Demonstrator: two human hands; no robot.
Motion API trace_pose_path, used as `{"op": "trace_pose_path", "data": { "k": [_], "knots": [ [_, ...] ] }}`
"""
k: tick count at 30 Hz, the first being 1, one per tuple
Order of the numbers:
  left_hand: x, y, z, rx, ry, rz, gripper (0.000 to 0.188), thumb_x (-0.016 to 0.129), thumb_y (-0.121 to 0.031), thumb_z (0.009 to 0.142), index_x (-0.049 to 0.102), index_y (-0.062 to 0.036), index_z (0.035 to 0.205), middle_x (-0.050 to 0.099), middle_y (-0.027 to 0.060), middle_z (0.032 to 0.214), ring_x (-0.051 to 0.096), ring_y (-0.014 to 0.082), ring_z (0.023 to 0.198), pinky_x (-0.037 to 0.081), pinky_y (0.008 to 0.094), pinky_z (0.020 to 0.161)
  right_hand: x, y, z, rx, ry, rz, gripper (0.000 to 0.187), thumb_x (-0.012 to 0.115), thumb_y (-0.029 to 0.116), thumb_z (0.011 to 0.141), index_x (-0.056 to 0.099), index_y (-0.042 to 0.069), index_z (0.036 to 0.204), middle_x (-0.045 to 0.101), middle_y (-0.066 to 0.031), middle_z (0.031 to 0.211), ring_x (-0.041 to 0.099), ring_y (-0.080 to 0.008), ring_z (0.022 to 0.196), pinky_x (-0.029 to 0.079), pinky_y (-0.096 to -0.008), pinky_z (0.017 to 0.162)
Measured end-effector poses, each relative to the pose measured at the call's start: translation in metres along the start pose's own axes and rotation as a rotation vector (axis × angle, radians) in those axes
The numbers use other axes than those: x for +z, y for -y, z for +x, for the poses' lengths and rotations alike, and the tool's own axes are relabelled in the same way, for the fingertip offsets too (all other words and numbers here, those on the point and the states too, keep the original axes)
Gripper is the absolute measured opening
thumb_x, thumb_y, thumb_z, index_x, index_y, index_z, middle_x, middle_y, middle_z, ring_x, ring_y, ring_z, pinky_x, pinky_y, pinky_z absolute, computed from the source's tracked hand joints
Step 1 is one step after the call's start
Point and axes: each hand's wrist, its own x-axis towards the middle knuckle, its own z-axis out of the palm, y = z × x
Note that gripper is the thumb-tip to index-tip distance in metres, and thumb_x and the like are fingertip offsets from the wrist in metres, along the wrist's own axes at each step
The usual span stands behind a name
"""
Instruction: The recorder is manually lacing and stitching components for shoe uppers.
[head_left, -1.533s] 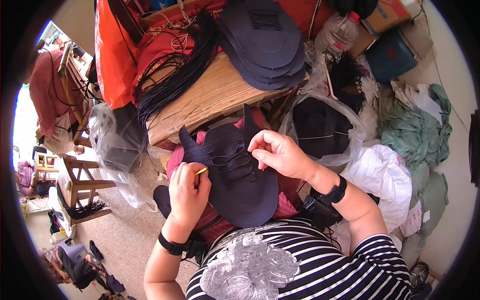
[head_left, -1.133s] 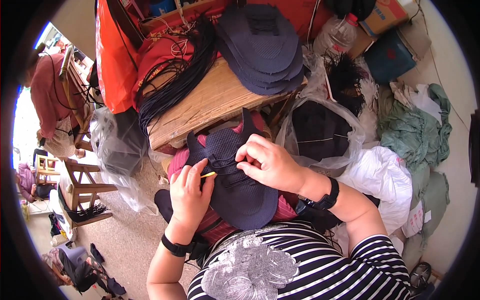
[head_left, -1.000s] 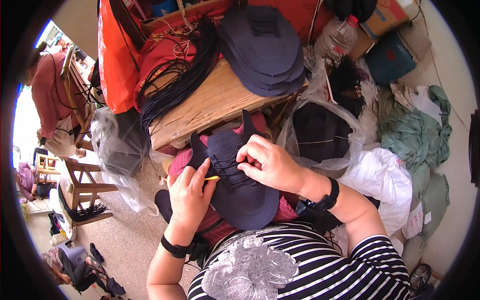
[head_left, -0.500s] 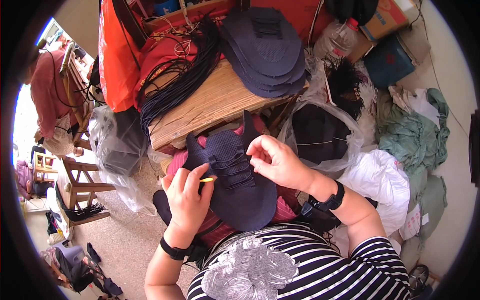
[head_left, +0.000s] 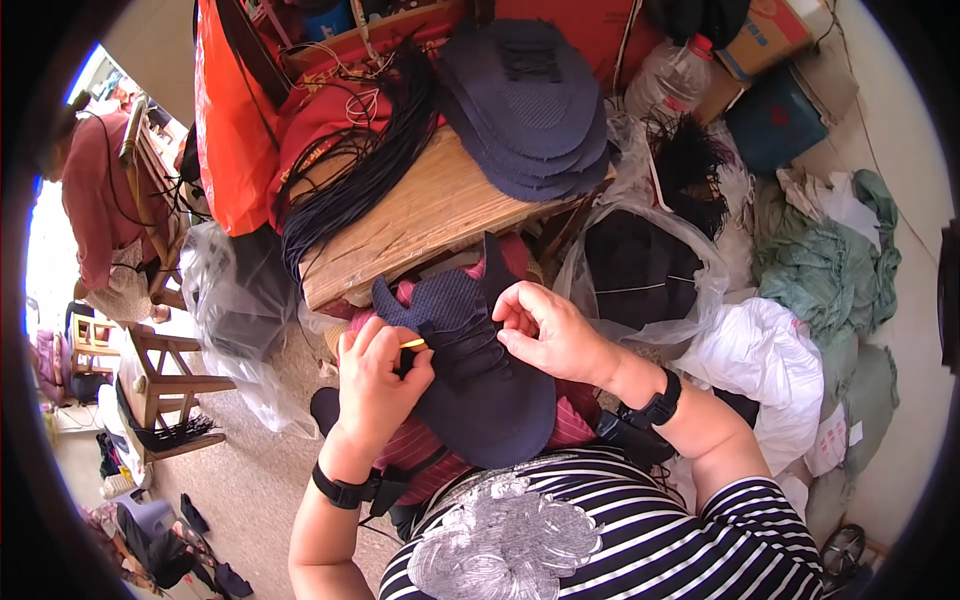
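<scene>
A dark navy shoe upper (head_left: 487,412) lies across my lap, its textured tongue and two pointed flaps toward the bench. Black laces (head_left: 465,345) run crosswise over its middle. At the left edge of the lacing, my left hand (head_left: 380,375) is closed in a pinch on a thin yellow stick-like tool (head_left: 413,343), whose tip points at the laces. My right hand (head_left: 550,335) is over the upper's right side, fingers curled and thumb pressed to them; whatever lies between the fingertips is too small to make out.
In front of my knees stands a wooden bench (head_left: 400,235) bearing a bundle of black laces (head_left: 360,180) and a stack of navy uppers (head_left: 530,110). An open plastic bag of dark pieces (head_left: 640,265) sits to the right. Wooden stools (head_left: 165,380) and a person (head_left: 100,190) are at left.
My left hand has drawn slightly left and up with the yellow tool, now tilted differently. The upper has shifted a little, and its flaps lean more. My right hand has barely moved.
</scene>
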Motion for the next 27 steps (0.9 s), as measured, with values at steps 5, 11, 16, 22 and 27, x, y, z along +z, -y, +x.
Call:
{"op": "trace_pose_path", "data": {
  "k": [5, 11, 16, 22, 27],
  "knots": [
    [-0.001, 0.006, -0.006, -0.059, -0.098, 0.075, 0.028, 0.084, -0.011, 0.077, 0.073, -0.0123, 0.102, 0.046, -0.0009, 0.074, 0.047, 0.0174, 0.068, 0.038, 0.033, 0.078, -0.008, -0.007, 0.002, 0.173, 0.024, 0.284, 0.015, 0.066, 0.002, 0.097, 0.059, 0.003, 0.111, 0.059, 0.0017, 0.096, 0.058, -0.0051, 0.083, 0.052, -0.0221, 0.076],
    [0.004, 0.011, -0.01, -0.14, -0.107, 0.141, 0.035, 0.084, -0.015, 0.079, 0.073, -0.0122, 0.112, 0.045, -0.0001, 0.078, 0.048, 0.0171, 0.072, 0.037, 0.0332, 0.082, -0.003, -0.001, 0.008, 0.156, -0.005, 0.223, 0.014, 0.065, 0.0, 0.097, 0.059, 0.003, 0.11, 0.06, 0.0001, 0.096, 0.06, -0.0053, 0.083, 0.054, -0.0236, 0.074],
    [0.006, 0.009, -0.01, -0.145, -0.123, 0.146, 0.035, 0.084, -0.015, 0.08, 0.073, -0.0129, 0.113, 0.046, -0.0001, 0.079, 0.048, 0.0168, 0.072, 0.037, 0.0339, 0.083, -0.004, 0.016, 0.015, -0.185, -0.116, -0.161, 0.015, 0.069, -0.002, 0.093, 0.061, 0.001, 0.106, 0.057, -0.0023, 0.094, 0.06, -0.0085, 0.079, 0.051, -0.0259, 0.07],
    [0.008, 0.01, -0.014, -0.035, -0.185, 0.192, 0.023, 0.085, -0.015, 0.079, 0.073, -0.0124, 0.099, 0.048, -0.0009, 0.076, 0.048, 0.0167, 0.069, 0.035, 0.0343, 0.083, -0.008, 0.004, 0.022, -0.051, 0.0, -0.042, 0.011, 0.07, 0.003, 0.091, 0.061, 0.0, 0.096, 0.063, -0.0067, 0.087, 0.066, -0.0145, 0.077, 0.054, -0.0294, 0.068],
    [0.006, -0.001, -0.004, -0.069, -0.134, 0.097, 0.018, 0.086, -0.017, 0.079, 0.073, -0.0121, 0.091, 0.049, -0.001, 0.075, 0.048, 0.0169, 0.069, 0.034, 0.0345, 0.082, -0.01, -0.004, 0.027, 0.115, 0.078, 0.168, 0.007, 0.069, 0.004, 0.093, 0.062, 0.002, 0.092, 0.062, -0.0012, 0.079, 0.061, -0.0075, 0.067, 0.051, -0.0255, 0.06]
  ]
}}
